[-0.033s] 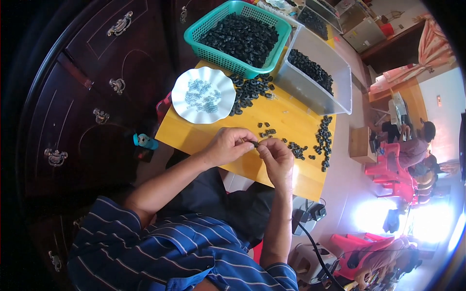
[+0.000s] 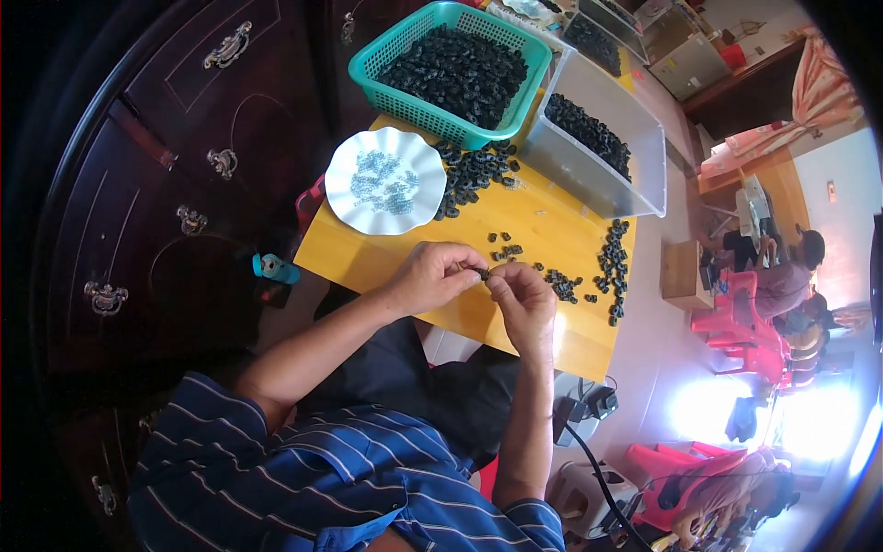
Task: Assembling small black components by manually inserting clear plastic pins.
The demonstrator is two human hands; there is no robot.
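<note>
My left hand [image 2: 430, 278] and my right hand [image 2: 527, 305] meet over the near edge of the yellow table [image 2: 368, 253]. Both are closed, pinching one small black plastic part [image 2: 484, 273] between thumbs and fingertips. Its finer shape is mostly covered by the fingers. Just beyond my hands lie a few loose black parts [image 2: 511, 251], with a small cluster [image 2: 561, 283] to the right of my right hand. A white scalloped plate [image 2: 345, 207] holding small, shiny, spring-like pieces [image 2: 384, 182] stands at the left, beside a heap of black parts [image 2: 474, 173].
At the back, a green perforated basket [image 2: 395, 109] and a translucent bin [image 2: 589, 175] hold many black parts. More parts [image 2: 613, 271] line the right edge. Dark drawers [image 2: 198, 120] stand left. A black cable [image 2: 598, 474] hangs below right; people sit on pink chairs [image 2: 736, 317] farther off.
</note>
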